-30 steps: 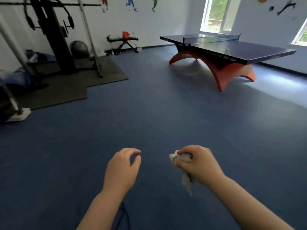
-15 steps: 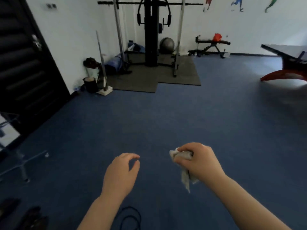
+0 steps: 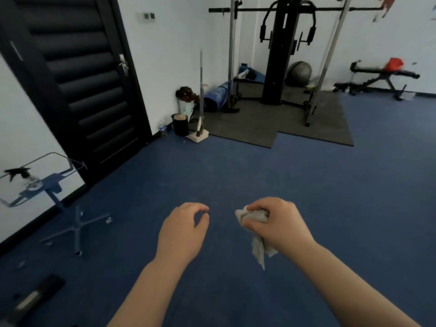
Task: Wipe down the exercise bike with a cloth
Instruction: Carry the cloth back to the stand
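Bunching a grey cloth in its grip, right hand; left hand loosely curled, empty, fingertips hidden.

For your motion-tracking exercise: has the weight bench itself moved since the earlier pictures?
No. The weight bench stays against the wall beside the black floor mat; only the camera turned left.

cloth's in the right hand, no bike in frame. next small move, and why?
Probably turn on toward the left to look for the bike. The right hand grips the cloth, the left hand holds nothing, and only the weight station and bench show ahead; nothing within reach to wipe.
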Action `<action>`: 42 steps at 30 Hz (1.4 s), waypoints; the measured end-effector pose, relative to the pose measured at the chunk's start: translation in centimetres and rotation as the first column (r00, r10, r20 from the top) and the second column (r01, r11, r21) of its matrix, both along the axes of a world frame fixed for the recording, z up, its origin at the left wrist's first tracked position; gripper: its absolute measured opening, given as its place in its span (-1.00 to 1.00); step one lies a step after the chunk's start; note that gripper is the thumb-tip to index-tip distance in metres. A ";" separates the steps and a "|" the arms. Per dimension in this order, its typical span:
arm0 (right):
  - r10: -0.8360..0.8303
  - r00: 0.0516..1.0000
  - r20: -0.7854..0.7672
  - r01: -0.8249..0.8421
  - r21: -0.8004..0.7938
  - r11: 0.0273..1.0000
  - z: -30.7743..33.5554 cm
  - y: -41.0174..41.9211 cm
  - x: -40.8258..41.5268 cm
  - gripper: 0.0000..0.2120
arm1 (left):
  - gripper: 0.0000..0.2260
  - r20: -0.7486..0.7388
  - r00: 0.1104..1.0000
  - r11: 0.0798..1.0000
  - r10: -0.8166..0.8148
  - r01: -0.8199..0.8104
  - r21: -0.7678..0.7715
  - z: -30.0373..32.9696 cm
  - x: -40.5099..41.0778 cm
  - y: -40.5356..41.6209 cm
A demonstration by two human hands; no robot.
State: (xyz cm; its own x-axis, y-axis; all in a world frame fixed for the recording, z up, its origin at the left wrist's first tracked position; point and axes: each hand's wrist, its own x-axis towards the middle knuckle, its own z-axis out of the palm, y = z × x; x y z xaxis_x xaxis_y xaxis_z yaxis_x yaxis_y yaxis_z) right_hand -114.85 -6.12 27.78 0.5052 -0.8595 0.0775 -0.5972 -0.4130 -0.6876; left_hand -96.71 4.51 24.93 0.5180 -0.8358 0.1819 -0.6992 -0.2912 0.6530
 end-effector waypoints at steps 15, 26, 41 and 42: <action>0.484 0.875 -0.032 -0.485 -0.041 0.874 -0.5 -21.3 28.4 -0.82 | -0.81 -0.005 0.891 0.891 0.454 -0.454 0.035 -1.0 22.2 -13.4; 0.778 0.628 0.006 -0.777 -0.045 0.627 -1.1 -22.0 53.7 -0.86 | -0.83 -0.008 0.657 0.656 0.754 -0.752 0.072 -2.5 39.9 -11.5; 0.874 0.486 0.001 -0.872 0.066 0.485 -4.5 -17.1 83.7 -0.87 | -0.81 -0.106 0.477 0.488 0.872 -0.861 0.143 -4.4 67.1 -5.4; 0.878 0.479 0.000 -0.875 0.074 0.478 -4.8 -17.0 85.3 -0.88 | -0.81 -0.109 0.475 0.487 0.873 -0.860 0.151 -4.7 68.2 -5.4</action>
